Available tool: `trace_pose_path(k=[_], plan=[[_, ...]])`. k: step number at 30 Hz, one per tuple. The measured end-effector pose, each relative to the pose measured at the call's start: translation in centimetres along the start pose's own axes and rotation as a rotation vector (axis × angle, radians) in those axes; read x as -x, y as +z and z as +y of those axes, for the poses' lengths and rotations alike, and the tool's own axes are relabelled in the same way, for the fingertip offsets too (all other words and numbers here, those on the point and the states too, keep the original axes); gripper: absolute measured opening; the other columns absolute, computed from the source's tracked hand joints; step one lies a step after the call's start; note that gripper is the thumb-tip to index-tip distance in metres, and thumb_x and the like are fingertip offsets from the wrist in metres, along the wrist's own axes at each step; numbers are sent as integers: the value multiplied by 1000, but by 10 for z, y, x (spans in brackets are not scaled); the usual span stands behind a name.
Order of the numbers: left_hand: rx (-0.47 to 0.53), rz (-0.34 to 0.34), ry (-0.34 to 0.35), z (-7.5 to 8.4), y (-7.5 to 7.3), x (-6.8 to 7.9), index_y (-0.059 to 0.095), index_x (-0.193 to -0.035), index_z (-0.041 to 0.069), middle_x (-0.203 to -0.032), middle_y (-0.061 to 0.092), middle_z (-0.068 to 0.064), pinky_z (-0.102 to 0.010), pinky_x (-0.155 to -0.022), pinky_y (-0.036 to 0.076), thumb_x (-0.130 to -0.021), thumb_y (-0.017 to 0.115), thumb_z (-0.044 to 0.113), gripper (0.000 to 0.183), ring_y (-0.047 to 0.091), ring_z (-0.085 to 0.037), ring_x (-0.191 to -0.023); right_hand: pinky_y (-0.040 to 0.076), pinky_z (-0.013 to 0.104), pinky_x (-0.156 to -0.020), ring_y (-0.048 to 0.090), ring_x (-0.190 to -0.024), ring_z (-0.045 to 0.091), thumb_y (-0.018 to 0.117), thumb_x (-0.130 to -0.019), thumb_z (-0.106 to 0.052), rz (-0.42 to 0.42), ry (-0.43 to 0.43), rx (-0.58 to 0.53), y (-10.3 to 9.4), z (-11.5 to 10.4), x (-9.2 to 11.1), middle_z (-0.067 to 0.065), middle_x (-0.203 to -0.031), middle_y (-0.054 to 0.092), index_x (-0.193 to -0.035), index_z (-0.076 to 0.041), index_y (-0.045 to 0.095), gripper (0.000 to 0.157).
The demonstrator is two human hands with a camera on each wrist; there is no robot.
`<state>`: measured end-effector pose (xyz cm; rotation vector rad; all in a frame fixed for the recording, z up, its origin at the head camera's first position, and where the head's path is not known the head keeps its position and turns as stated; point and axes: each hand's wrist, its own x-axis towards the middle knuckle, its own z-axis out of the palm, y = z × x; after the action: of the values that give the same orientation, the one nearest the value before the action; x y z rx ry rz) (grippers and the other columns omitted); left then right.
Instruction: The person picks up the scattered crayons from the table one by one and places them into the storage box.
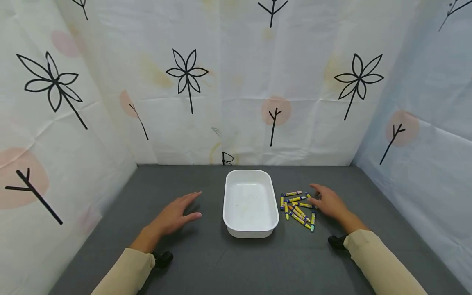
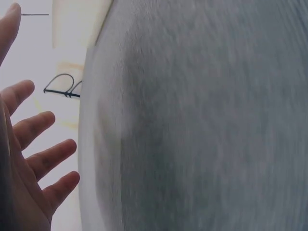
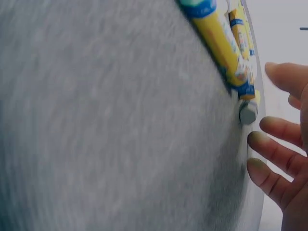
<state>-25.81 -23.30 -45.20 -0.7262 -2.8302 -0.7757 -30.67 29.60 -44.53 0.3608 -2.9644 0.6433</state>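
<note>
Head view first: there's a loose pile of crayons on the grey table, just right of a white tray. The right hand hovers by the pile, fingers loosely bent, nothing in them that I can see; the left hand is empty, thumb well apart, left of the tray. Left wrist view: fingers spread, bare palm. Right wrist view: digits parted, a grey-ended crayon near the fingertips. Honestly, I'd pinch one mid-barrel, gently, since they're bunched up and probably roll easily.
</note>
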Motion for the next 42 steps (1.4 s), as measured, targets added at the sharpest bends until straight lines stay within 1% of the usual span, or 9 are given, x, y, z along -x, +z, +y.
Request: trace_pose_path(k=[5, 10, 17, 20, 25, 30, 34, 38, 42], plan=[[72, -19, -8, 9, 7, -6, 36, -152, 24, -152, 38, -4, -58, -107, 28, -90, 58, 58, 74, 35, -31, -138, 43, 43, -64, 53, -74, 24, 68, -91, -21, -25, 52, -10, -1, -7, -3, 11, -89, 57, -139, 4, 46, 58], [123, -35, -21, 19, 14, -15, 35, -152, 28, -152, 38, 0, -54, -109, 27, -89, 59, 59, 74, 35, -26, -139, 36, 34, -55, 46, -61, 19, 66, -92, -18, -66, 125, -26, 0, -10, -6, 5, -74, 51, -138, 6, 45, 56], [227, -39, -46, 35, 22, -29, 35, -152, 28, -152, 37, 5, -53, -107, 31, -90, 66, 46, 71, 43, -24, -134, 37, 33, -55, 48, -63, 19, 64, -91, -12, -99, 175, -22, -1, -14, -8, 6, -75, 52, -133, 8, 50, 49], [277, -37, -57, 40, 25, -33, 35, -152, 28, -152, 37, 5, -54, -106, 32, -90, 67, 45, 72, 44, -24, -132, 37, 33, -55, 48, -63, 19, 65, -90, -10, -114, 184, -19, -1, -14, -10, 6, -75, 53, -131, 7, 53, 45], [340, -19, -45, 47, 30, -37, 35, -152, 25, -152, 39, 1, -57, -103, 35, -88, 68, 46, 75, 45, -27, -131, 38, 33, -56, 48, -63, 19, 63, -89, -6, -138, 168, -19, -1, -16, -12, 6, -76, 54, -126, 6, 57, 40], [429, 3, -32, 54, 34, -40, 40, -150, 20, -149, 43, -5, -59, -102, 35, -88, 71, 38, 72, 47, -31, -129, 38, 33, -56, 48, -65, 20, 62, -88, -4, -136, 156, -29, -2, -18, -14, 6, -77, 54, -124, 6, 59, 38], [487, 11, -41, 57, 37, -41, 43, -148, 19, -147, 45, -5, -59, -103, 34, -87, 73, 34, 69, 47, -32, -129, 39, 34, -56, 48, -65, 20, 59, -87, -2, -105, 136, -48, -2, -18, -15, 6, -79, 54, -123, 5, 59, 37], [514, 21, -47, 58, 41, -41, 46, -146, 17, -147, 46, -6, -58, -103, 34, -86, 74, 31, 68, 47, -33, -129, 40, 35, -55, 49, -63, 19, 56, -91, -2, -65, 96, -83, -4, -22, -16, 6, -80, 56, -125, 4, 59, 34], [552, 30, -28, 58, 48, -42, 47, -144, 13, -145, 47, -11, -59, -100, 37, -86, 75, 26, 66, 49, -36, -126, 45, 37, -59, 56, -69, 21, 57, -94, -4, -20, 72, -114, -6, -28, -20, 9, -88, 62, -127, 3, 58, 34]])
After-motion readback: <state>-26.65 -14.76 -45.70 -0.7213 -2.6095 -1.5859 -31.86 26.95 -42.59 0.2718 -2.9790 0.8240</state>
